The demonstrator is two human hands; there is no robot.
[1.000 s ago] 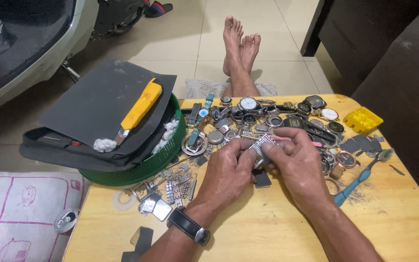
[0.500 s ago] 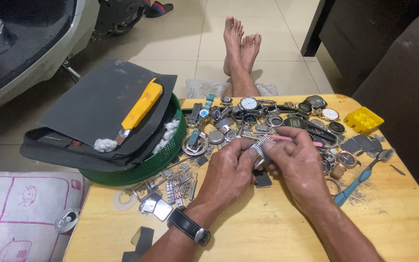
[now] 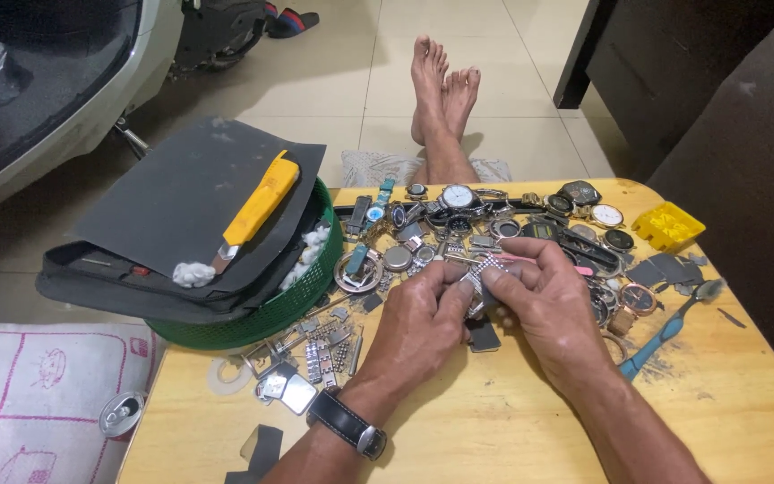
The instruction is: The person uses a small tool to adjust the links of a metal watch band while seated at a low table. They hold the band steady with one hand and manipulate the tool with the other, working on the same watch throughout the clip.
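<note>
Tiled floor is showing beyond a low wooden table that is carrying a dense scatter of watches and loose parts, with a green basket at its left edge holding dark sheets and a yellow utility knife.

Both hands are meeting over the middle of the table. The left hand, wearing a black wristwatch, is curling its fingers around the lower end of a metal watch bracelet, thumb pressing on top. The right hand is pinching the same bracelet from the other side while also gripping a slim pink tool that is lying across its fingers.

A slip looks likely here: the tool could skid off a link and jab a finger, or a freed pin could be dropping into the clutter just below and vanishing among similar pieces.
</note>
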